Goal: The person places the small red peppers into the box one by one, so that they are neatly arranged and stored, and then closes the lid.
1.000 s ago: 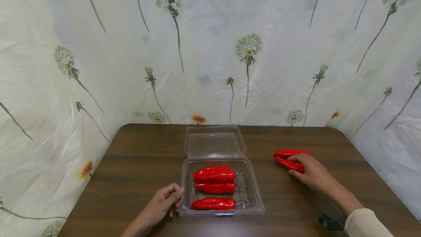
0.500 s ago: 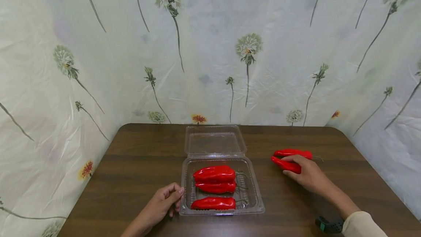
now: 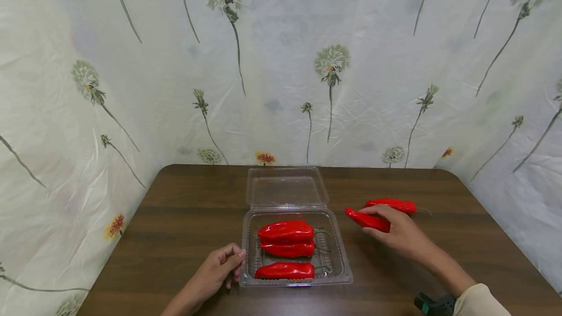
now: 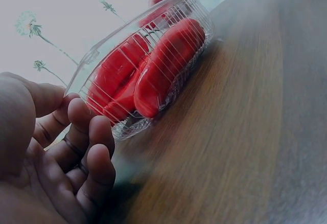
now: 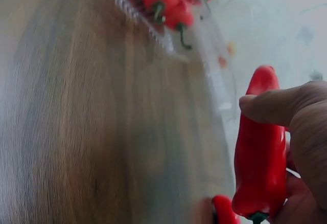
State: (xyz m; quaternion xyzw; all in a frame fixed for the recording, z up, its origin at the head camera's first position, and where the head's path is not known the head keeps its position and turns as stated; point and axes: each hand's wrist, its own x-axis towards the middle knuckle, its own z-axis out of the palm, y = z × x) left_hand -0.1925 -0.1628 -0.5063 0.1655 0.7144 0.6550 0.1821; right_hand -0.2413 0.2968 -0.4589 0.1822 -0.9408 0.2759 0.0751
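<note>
Three peppers (image 3: pixel 286 249) lie in the open box (image 3: pixel 344 262), rim pinched by the left hand's (image 3: pixel 219 265) fingers. The right hand's (image 3: pixel 406 235) fingers grip a fourth pepper (image 3: pixel 368 220); one last pepper (image 3: pixel 398 204), beyond them on the table (image 3: pixel 197 208), seems left.

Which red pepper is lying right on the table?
The red pepper just beyond the right hand: the held pepper is in that hand, and the other peppers lie in the clear box.
</note>
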